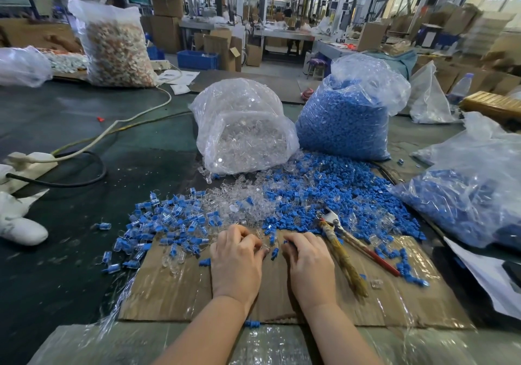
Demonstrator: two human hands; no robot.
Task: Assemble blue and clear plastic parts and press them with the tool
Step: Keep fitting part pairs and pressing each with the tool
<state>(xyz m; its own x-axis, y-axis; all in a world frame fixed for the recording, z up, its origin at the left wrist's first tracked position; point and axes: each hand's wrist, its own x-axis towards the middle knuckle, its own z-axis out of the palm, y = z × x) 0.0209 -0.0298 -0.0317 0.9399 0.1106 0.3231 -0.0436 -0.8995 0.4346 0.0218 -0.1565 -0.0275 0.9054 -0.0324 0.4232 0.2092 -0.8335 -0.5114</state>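
Note:
Both my hands rest on a taped cardboard sheet (174,288), fingers curled at its far edge. My left hand (236,260) seems to pinch a small clear part at its fingertips; the image is blurred there. My right hand (308,263) has its fingers curled by a blue part (275,253), and what it holds is hidden. A pile of loose clear parts (242,198) and a heap of blue parts (338,192) lie just beyond. Assembled blue-and-clear pieces (169,223) spread to the left. The pliers-like tool (341,249), with wrapped handles, lies right of my right hand.
A bag of clear parts (242,128) and a bag of blue parts (346,116) stand behind the piles. Another bag with blue parts (473,195) lies at the right. A power strip and cables (33,164) sit at the left, near white gloves (17,223).

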